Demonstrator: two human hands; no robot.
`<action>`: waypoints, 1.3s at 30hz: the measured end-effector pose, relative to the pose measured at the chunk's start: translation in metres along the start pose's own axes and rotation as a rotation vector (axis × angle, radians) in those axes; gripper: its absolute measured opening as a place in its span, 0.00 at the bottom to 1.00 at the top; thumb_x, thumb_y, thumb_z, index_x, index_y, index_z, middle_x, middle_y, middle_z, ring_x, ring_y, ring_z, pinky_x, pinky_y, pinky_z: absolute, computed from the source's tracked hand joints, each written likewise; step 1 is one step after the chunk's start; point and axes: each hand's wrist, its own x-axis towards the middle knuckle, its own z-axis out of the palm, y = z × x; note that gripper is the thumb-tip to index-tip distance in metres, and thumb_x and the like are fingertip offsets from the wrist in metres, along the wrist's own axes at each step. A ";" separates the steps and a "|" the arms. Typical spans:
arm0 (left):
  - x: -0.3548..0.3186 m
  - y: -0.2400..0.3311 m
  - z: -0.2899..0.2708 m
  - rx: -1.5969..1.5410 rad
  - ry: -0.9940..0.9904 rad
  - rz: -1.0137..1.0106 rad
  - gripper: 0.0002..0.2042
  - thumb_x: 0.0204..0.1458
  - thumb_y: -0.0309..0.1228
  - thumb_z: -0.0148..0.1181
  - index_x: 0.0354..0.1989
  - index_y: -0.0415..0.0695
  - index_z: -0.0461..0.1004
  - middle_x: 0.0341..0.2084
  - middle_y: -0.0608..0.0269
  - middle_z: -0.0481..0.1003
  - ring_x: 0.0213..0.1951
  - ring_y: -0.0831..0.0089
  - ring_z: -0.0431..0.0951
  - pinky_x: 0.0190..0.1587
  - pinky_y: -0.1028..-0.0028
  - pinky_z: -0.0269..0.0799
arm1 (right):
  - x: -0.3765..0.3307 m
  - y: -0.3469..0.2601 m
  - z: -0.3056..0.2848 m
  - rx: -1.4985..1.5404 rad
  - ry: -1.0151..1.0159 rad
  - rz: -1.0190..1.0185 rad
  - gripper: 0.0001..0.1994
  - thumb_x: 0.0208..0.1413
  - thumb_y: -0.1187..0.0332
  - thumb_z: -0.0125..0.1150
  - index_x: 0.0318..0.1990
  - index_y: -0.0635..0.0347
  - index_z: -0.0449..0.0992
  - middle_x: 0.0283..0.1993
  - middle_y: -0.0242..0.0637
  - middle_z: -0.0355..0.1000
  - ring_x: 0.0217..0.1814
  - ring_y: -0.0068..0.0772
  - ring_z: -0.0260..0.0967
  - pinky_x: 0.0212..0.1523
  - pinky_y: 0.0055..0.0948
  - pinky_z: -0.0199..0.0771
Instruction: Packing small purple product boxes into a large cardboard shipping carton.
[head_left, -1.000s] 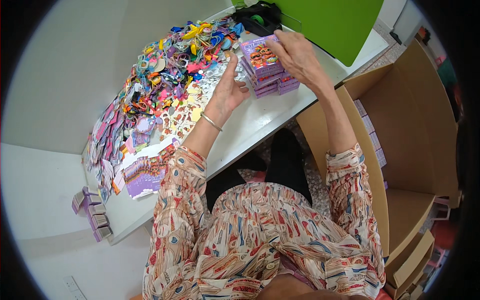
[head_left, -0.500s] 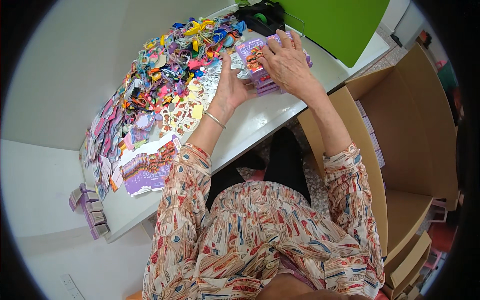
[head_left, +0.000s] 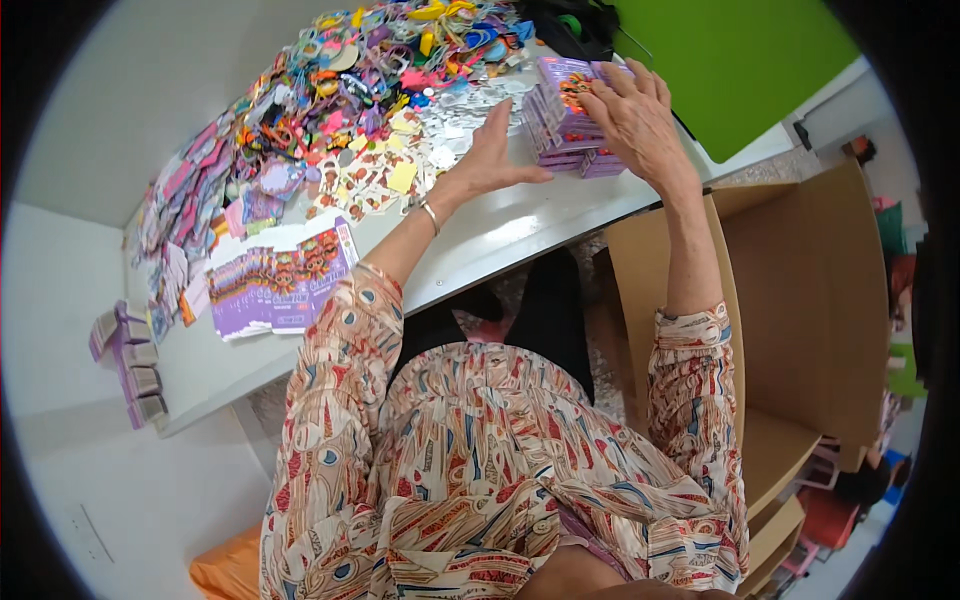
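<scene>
A stack of small purple printed boxes stands on the white table near its far right end, in several layers. My right hand rests over the stack's right side, fingers extended and touching the upper boxes. To the left of the stack, my left hand is open, thumb and fingers spread wide, holding nothing and apart from the boxes. A bangle circles the left wrist. Flat purple printed box blanks lie overlapped in a fanned row nearer the table's left side.
A long heap of colourful small trinkets lines the wall side, with printed cards and silvery pieces beside it. A green panel stands at far right. A large open carton sits right of the table.
My left hand has drawn away from the boxes, and a gap now shows between them. The right hand stays on the stack. The whole view has shifted slightly.
</scene>
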 end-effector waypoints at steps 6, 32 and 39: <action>0.026 -0.009 -0.006 0.392 -0.098 0.058 0.71 0.22 0.67 0.70 0.69 0.37 0.33 0.65 0.34 0.48 0.66 0.42 0.48 0.63 0.46 0.46 | 0.004 -0.004 -0.004 0.044 -0.065 0.021 0.18 0.63 0.58 0.45 0.52 0.57 0.75 0.63 0.41 0.63 0.67 0.50 0.52 0.66 0.45 0.48; -0.082 -0.008 -0.013 0.516 0.065 0.011 0.63 0.25 0.59 0.70 0.66 0.34 0.41 0.54 0.40 0.64 0.61 0.48 0.59 0.56 0.46 0.47 | -0.012 -0.065 -0.040 0.221 -0.102 -0.208 0.17 0.61 0.63 0.52 0.50 0.67 0.74 0.57 0.45 0.68 0.66 0.49 0.56 0.65 0.43 0.53; -0.098 0.012 -0.047 0.416 -0.086 -0.191 0.57 0.32 0.59 0.68 0.66 0.36 0.45 0.52 0.42 0.67 0.59 0.51 0.61 0.57 0.53 0.53 | -0.016 -0.066 -0.037 0.641 -0.192 0.010 0.19 0.63 0.62 0.51 0.54 0.69 0.68 0.46 0.53 0.73 0.45 0.52 0.72 0.46 0.39 0.69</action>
